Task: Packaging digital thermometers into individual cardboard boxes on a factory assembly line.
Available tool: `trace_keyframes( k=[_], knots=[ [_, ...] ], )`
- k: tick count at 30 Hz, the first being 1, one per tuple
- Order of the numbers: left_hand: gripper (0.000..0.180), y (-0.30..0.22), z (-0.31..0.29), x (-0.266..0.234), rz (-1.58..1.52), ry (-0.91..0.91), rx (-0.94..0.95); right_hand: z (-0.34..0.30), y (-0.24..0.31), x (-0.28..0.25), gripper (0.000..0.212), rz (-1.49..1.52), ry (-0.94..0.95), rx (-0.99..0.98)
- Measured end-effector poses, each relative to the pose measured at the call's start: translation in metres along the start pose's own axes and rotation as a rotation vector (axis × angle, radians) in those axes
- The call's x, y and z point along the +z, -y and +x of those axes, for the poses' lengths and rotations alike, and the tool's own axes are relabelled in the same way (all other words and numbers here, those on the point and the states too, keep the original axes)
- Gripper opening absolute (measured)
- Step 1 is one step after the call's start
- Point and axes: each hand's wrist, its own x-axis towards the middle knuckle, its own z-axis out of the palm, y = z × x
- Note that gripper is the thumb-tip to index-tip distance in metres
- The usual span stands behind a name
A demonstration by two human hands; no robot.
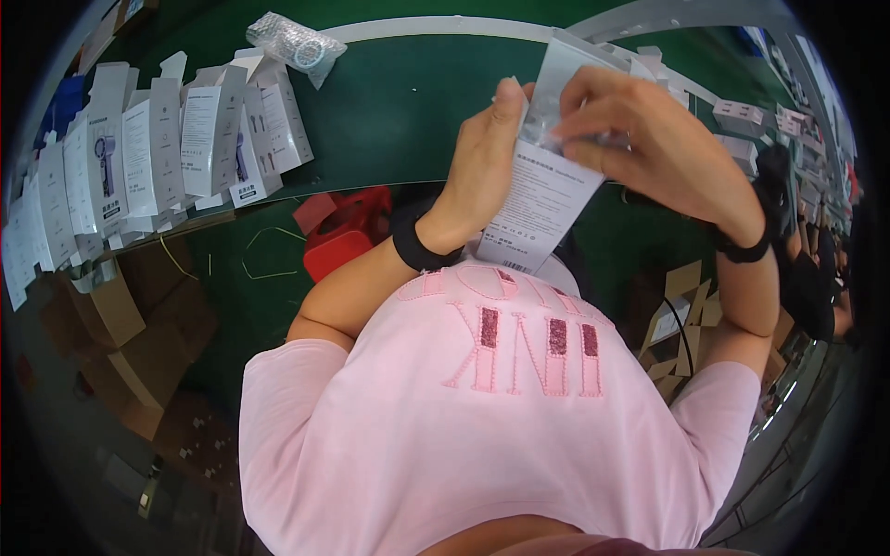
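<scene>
A person's pink T-shirt point(501, 435) is filling the lower half of the view, soft knit with sequinned lettering across it, and it is hiding most of whatever is lying directly below the hands. Beyond it a dark green desk point(408, 102) is curving across the top, its smooth surface bending toward the rim, with a pale rail running along its far edge. Down the left side a long row of flat white cartons point(158, 157) is leaning, overlapping like shingles, each printed with a small grey product picture; the outermost ones are being cut off and smeared by the lens. Brown corrugated cardboard boxes point(120, 324) are sitting below them in shadow, hard to make out. A red plastic object point(345, 232) is showing just under the desk edge, its shape unclear.

The white folding carton point(547, 176), thin glossy card, tall and rectangular, is being held upright between the two hands in front of the chest, over the near edge of the desk. The left hand point(482, 153) is gripping its left edge, thumb up along the card. The right hand point(640, 134) is closing over its upper end, fingers curled and covering the top flap. Black wristbands point(417, 248) are circling both wrists. A crinkled clear plastic packet point(295, 44) is lying at the far edge.
</scene>
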Motion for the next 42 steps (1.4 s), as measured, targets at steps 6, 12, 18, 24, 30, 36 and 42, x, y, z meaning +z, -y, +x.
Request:
trace_keyframes(
  k=[6, 12, 18, 24, 30, 36, 42],
  knots=[
    [0.067, 0.017, -0.001, -0.004, 0.100, 0.281, -0.199, 0.032, -0.003, -0.015, 0.030, 0.682, 1.025, 0.196],
    [0.054, 0.028, -0.011, -0.012, -0.308, 0.359, -0.062, 0.011, -0.016, 0.006, 0.032, 1.003, 0.973, 0.318],
    [0.083, 0.022, 0.004, -0.039, -0.165, 0.478, 0.221, -0.022, 0.030, -0.014, 0.025, 0.295, -0.151, 0.114],
    [0.063, 0.029, 0.002, -0.041, 0.062, 0.449, 0.518, -0.071, -0.018, 0.022, 0.073, 0.863, -0.325, 0.572],
    [0.046, 0.007, 0.014, -0.036, 0.371, 0.602, 0.371, -0.057, -0.009, 0.087, 0.066, 1.318, -0.491, 0.204],
    [0.045, 0.012, 0.014, -0.029, 0.361, 0.480, 0.292, -0.066, -0.010, 0.080, 0.030, 0.986, -0.494, 0.276],
    [0.053, 0.011, 0.020, -0.039, 0.114, 0.538, 0.142, -0.065, -0.009, 0.070, 0.034, 0.666, -0.357, 0.095]
  ],
)
